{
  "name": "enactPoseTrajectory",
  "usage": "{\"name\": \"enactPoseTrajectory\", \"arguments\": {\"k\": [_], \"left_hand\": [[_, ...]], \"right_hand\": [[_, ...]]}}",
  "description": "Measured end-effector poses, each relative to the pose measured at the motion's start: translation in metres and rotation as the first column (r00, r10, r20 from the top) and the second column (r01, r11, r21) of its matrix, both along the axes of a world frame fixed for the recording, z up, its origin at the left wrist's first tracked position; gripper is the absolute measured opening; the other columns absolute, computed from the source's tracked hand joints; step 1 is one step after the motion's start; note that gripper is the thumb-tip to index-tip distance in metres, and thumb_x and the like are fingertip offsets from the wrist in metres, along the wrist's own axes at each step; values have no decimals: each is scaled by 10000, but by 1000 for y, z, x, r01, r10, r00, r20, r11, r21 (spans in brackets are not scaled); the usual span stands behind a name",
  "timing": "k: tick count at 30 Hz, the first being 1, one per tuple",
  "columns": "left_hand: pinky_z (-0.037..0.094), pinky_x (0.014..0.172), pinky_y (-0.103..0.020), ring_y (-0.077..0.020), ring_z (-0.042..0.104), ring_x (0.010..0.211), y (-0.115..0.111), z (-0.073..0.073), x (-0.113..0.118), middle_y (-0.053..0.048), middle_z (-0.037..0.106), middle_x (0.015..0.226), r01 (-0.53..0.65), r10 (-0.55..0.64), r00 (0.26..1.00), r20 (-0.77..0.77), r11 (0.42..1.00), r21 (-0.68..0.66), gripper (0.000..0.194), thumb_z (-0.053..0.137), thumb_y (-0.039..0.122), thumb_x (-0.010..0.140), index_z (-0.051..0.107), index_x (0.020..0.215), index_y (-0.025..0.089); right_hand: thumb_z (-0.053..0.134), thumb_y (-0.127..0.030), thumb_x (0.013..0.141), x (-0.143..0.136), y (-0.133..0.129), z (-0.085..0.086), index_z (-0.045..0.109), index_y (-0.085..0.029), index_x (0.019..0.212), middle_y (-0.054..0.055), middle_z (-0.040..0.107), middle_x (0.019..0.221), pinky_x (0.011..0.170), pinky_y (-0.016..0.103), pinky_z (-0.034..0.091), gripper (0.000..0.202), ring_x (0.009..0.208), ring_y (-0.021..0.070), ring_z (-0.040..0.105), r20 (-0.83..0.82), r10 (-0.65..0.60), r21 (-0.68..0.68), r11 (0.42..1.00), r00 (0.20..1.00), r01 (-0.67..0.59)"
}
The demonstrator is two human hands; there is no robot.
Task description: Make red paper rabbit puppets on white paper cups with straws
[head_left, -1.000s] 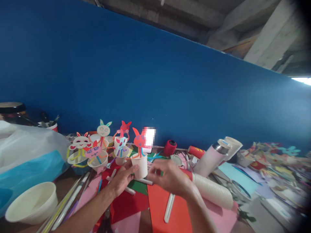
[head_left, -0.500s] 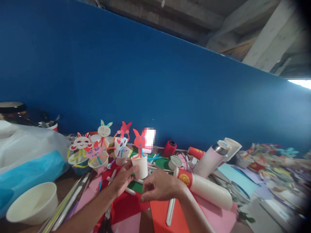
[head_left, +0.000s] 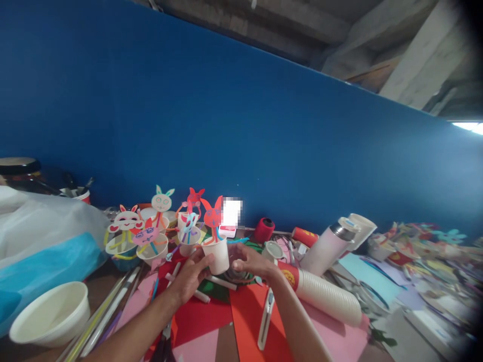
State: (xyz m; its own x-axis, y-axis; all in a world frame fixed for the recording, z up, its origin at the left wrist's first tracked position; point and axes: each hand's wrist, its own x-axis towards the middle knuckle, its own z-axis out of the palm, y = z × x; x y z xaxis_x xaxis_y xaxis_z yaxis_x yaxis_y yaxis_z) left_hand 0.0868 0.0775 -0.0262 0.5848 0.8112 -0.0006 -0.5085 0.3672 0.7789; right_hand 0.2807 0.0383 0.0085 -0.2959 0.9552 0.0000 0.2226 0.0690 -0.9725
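My left hand [head_left: 193, 275] grips the side of a white paper cup [head_left: 216, 255]. A red paper animal head with pointed ears [head_left: 214, 217] stands up out of this cup on thin coloured strips. Just right of the cup is my right hand [head_left: 249, 260], its fingers apart and curved, apparently with nothing in them. Several white cups with paper animals, such as a pink cat [head_left: 146, 235] and a pale rabbit [head_left: 162, 202], stand to the left. A white utility knife [head_left: 266, 322] lies on red-orange paper [head_left: 245, 314] below my right hand.
A stack of paper cups [head_left: 326, 296] lies at the right, beside a pale thermos [head_left: 326, 249]. At the lower left are a white bowl [head_left: 51, 314], long rods and a plastic bag [head_left: 45, 236]. A blue wall [head_left: 241, 125] rises behind.
My right hand has moved up and its fingers have spread. The red head on the held cup has turned and shifted slightly left. The utility knife shows more fully now.
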Motion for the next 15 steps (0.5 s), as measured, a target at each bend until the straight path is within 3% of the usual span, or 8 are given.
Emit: {"name": "enactPoseTrajectory", "arguments": {"k": [6,11,15], "left_hand": [[453,763,-288,-207,575,930,-2,3,0,-53,641,1031,39,-40,999,36,999,16,411,604,196,722,537,1127,203],[448,773,-307,-216,584,917,-3,4,0,-55,648,1023,64,-64,998,27,998,-15,409,626,201,702,556,1105,209],[450,752,-308,-219,588,901,-4,6,0,-64,649,1014,90,-90,996,31,996,-26,393,620,204,711,557,1099,202]], "right_hand": [[642,-489,638,-17,5,1,540,-149,1095,83,602,1002,834,359,399,578,959,237,526,-93,91,59,995,992,-85],[642,-446,657,-22,1,4,576,-137,1063,60,631,885,749,346,437,514,829,225,564,-28,9,16,1000,1000,-9],[637,-408,677,-22,3,-2,573,-137,1065,57,629,888,763,338,432,477,834,211,564,-121,25,21,1000,992,-23]]}}
